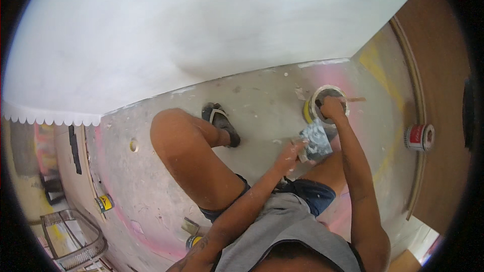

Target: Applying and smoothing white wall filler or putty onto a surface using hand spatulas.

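My left hand (290, 156) is closed round the handle end of a wide putty knife (316, 141), whose flat blade is smeared with whitish-grey paste. White smudges mark the fingers. My right hand (331, 108) reaches into an open can (308, 113) with a pale, smeared rim and a yellow band. Its fingers are curled, and something dark shows beside them; the can's wall and the hand itself hide what they grip. From the can's right side a light wooden strip (357, 99) sticks out over the rim. The blade lies just below the can, nearer to me.
A white wall panel (217, 25) rises ahead from the stained grey floor (141, 171). At right, a red-and-white can (419, 137) stands by a brown wooden board (443, 60). Yellow-labelled tins (105, 203) and a wire basket (75, 242) are at left. My sandalled foot (222, 123) is near the wall.
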Action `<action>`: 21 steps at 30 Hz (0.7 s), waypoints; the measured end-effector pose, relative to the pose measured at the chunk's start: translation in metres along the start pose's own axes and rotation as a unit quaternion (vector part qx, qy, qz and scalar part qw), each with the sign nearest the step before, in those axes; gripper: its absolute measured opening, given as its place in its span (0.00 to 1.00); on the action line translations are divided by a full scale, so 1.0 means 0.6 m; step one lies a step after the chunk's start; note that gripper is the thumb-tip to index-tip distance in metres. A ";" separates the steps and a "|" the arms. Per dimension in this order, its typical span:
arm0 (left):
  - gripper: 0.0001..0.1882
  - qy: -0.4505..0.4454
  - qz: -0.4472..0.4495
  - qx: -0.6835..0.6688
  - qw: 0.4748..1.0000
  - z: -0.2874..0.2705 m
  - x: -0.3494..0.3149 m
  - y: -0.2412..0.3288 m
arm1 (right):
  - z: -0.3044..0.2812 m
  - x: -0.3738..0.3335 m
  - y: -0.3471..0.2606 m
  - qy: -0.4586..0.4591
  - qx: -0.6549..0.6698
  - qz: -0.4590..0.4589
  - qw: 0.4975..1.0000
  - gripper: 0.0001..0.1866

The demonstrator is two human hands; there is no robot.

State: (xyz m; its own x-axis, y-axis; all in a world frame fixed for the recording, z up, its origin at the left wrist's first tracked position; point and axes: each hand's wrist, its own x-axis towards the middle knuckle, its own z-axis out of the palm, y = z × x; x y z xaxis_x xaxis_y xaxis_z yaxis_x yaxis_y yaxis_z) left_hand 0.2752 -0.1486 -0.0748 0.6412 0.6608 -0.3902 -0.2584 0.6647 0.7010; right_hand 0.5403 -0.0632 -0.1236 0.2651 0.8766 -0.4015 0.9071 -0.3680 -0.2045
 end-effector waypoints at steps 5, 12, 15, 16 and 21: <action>0.20 0.043 0.260 0.479 0.837 0.012 0.016 0.045 | -0.084 -0.152 0.013 0.188 0.164 0.014 0.968 0.14; 0.13 0.158 -0.084 -0.164 0.970 0.027 0.044 0.055 | -0.061 -0.187 0.028 0.205 0.291 0.021 0.934 0.11; 0.17 0.166 -0.068 -0.170 0.969 0.015 0.046 0.052 | -0.035 -0.158 0.021 0.232 0.288 -0.042 0.928 0.11; 0.17 0.167 -0.065 -0.169 0.969 0.011 0.046 0.052 | -0.031 -0.151 0.019 0.249 0.303 -0.079 0.916 0.11; 0.18 0.173 -0.033 -0.182 0.968 0.013 0.046 0.057 | -0.044 -0.152 0.021 0.187 0.420 -0.021 0.888 0.11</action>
State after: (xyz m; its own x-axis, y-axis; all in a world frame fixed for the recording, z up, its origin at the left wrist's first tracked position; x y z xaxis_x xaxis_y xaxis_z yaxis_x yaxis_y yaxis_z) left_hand 0.2898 -0.1103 -0.0569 0.4020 0.6475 -0.6474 -0.5020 0.7472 0.4356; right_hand 0.5361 -0.1396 -0.0656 0.4685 0.8793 -0.0856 0.3964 -0.2959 -0.8691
